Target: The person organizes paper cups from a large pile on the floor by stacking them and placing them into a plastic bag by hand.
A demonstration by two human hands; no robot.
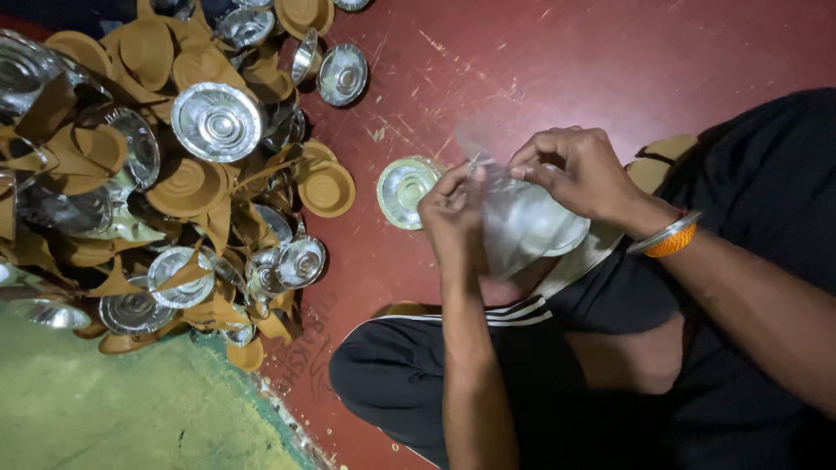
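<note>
While pinching a thin clear plastic bag around a stack of silver bowls above the lap, left hand and right hand both clamped on film, likely to tear or slip, spilling bowls onto red floor.

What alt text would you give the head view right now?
Seated on a dark red floor, a person pinches a clear plastic bag around a stack of silver paper bowls with the left hand and right hand. A heap of silver and brown bowls lies alongside.
</note>
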